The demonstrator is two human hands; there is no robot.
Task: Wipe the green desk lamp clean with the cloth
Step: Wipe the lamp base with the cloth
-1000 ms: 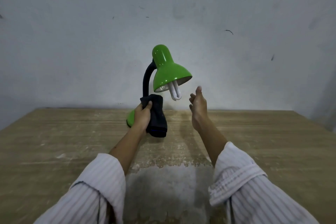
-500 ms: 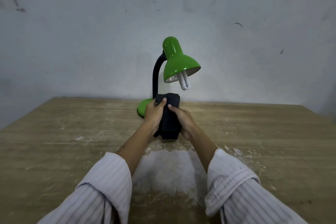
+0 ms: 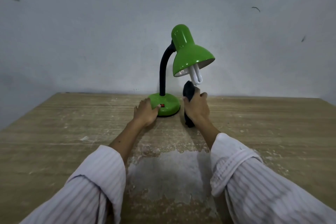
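The green desk lamp stands at the far edge of the wooden table, with a black bendy neck, a round green base with a red switch, and a white bulb sticking out of the shade. My left hand rests flat against the left side of the base, fingers spread. My right hand is just right of the base, closed around a dark cloth. The cloth's top end rises right under the bulb; its lower end hangs below my palm.
The worn wooden table has a scuffed pale patch near me. A grey wall rises right behind the lamp. My striped sleeves fill the lower part of the view.
The cloth has passed from my left hand to my right hand. My left hand dropped onto the lamp's base, and my right hand moved right of the base with the cloth.
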